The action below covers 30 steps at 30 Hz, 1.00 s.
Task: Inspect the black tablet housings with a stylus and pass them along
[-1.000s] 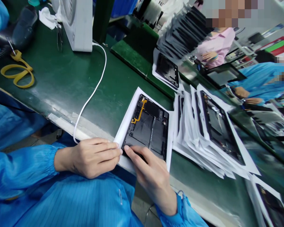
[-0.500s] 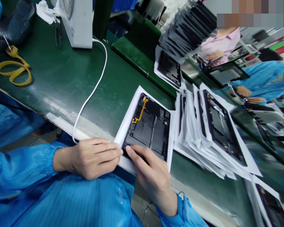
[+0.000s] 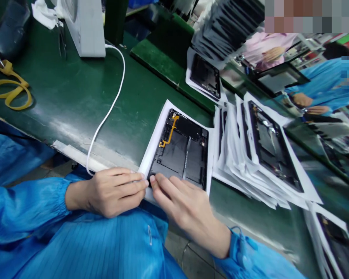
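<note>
- Tablet rear housing (image 3: 180,151) lies face-up on a sheet of white paper (image 3: 145,162), near the edge of the green surface (image 3: 75,97), with an orange flex cable (image 3: 170,131) across its upper part.
- Left hand (image 3: 116,192): curled, fingertips against the paper's lower corner; cannot tell whether it grips.
- Right hand (image 3: 180,205): fingers laid open along the housing's lower edge, not clenched.
- Paper-wrapped housings (image 3: 264,155) lie piled just beside it.
- White cable (image 3: 110,104) runs across the surface, near the left hand.
- Co-worker's hand (image 3: 301,100), in a blue sleeve, is well apart.

Matt black plastic tablet housing (image 3: 174,162), smooth white paper (image 3: 154,141), glossy blue cloth smock (image 3: 75,248), scuffed green bench top (image 3: 61,97)
</note>
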Motion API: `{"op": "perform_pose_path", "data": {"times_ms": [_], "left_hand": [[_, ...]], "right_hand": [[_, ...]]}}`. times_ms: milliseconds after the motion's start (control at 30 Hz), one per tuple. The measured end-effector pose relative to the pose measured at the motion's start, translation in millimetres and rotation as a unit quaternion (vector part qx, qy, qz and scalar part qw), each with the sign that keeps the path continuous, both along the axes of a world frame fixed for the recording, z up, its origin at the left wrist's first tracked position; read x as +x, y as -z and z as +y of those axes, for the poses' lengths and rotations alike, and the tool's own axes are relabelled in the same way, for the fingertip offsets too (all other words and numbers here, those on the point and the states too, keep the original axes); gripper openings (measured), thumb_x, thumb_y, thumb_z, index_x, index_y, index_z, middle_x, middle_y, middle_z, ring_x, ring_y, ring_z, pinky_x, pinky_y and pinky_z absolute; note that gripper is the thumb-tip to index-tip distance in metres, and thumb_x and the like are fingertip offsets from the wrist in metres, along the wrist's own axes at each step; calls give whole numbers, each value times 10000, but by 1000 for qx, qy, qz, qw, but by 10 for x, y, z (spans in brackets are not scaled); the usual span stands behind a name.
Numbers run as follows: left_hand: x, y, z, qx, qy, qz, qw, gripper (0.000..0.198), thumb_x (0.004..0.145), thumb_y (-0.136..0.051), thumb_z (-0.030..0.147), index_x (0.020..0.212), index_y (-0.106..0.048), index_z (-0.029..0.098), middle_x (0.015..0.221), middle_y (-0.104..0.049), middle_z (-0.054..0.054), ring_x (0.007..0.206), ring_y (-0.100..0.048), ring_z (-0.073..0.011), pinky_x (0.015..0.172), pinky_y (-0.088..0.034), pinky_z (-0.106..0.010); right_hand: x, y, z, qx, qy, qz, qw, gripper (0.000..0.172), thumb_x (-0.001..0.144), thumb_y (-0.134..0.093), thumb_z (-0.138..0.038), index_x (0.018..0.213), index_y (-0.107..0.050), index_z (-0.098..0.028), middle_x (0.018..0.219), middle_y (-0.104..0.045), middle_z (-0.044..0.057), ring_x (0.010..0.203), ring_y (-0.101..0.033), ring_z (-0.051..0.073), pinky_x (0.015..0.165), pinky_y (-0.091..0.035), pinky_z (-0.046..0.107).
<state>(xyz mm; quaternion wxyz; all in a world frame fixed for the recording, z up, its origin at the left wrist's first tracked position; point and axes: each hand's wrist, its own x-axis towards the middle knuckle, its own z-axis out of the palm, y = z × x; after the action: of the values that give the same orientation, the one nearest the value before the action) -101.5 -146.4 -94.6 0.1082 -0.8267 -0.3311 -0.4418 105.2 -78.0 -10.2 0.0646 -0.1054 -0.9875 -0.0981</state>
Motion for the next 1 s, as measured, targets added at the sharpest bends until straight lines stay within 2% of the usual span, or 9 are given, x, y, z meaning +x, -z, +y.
{"op": "perform_pose_path", "data": {"times_ms": [167,267,333,433,500,567,767,867,1000], "left_hand": [[-52,-73,-49,-29,20,-6,999,212,944,-517,78,1011,-717,101,1055,-784,-95,995,-760,-203,909,-618,-304],[-160,-210,-35,-169,18,-79,982,312,931,-476,49,1114,-713,140,1142,-763,-89,1100,-727,-197,1000,-591,-319],[-257,-326,57,-298,9,-171,939,340,942,-501,90,1208,-696,171,1252,-722,-94,1202,-679,-218,1036,-575,-345],[-371,-489,295,-473,36,-303,826,420,948,-583,194,1367,-613,192,1452,-580,-150,1311,-599,-297,991,-602,-410],[-383,-587,451,-550,62,-345,758,477,946,-618,248,1418,-567,202,1544,-459,-195,1332,-576,-332,931,-629,-429],[-331,-687,562,-594,69,-350,721,504,935,-640,273,1427,-550,209,1596,-364,-217,1331,-575,-342,864,-654,-418],[-7,-978,673,-686,-37,-303,660,565,846,-643,222,1397,-518,226,1492,-524,-167,1201,-655,-286,779,-644,-364],[102,-1034,680,-689,-89,-298,655,562,832,-647,280,1374,-509,224,1403,-595,-158,1151,-664,-284,789,-620,-387],[218,-973,678,-681,-85,-270,675,447,830,-662,412,1208,-614,177,1232,-693,-142,1075,-689,-288,838,-598,-418]], "right_hand": [[58,76,-2,-22,30,22,999,335,1035,-350,-111,987,-676,-169,919,-735,60,696,-612,147,552,-447,283],[151,190,-40,-126,79,131,980,288,1017,-406,-97,1144,-655,-166,1045,-740,77,871,-691,151,701,-545,250],[195,267,-93,-187,124,240,944,269,1003,-459,-92,1152,-659,-192,1075,-734,75,939,-710,152,781,-569,252],[250,350,-188,-230,191,375,878,213,989,-529,-136,1103,-687,-223,1027,-743,61,930,-726,169,815,-587,278],[323,382,-231,-230,240,431,839,181,976,-571,-179,1088,-704,-229,1028,-752,62,934,-728,192,836,-593,312],[438,408,-240,-220,294,474,801,169,961,-606,-225,1084,-722,-230,1035,-757,64,932,-725,205,840,-589,331],[742,478,-126,-349,346,497,716,214,919,-646,-332,1065,-748,-214,937,-775,57,782,-721,193,660,-571,284],[737,510,-81,-368,325,497,716,223,912,-637,-335,1060,-752,-214,966,-781,62,788,-723,195,685,-576,293],[689,538,-78,-348,292,505,734,211,914,-619,-312,1042,-758,-217,997,-787,65,811,-731,202,744,-594,313]]}}
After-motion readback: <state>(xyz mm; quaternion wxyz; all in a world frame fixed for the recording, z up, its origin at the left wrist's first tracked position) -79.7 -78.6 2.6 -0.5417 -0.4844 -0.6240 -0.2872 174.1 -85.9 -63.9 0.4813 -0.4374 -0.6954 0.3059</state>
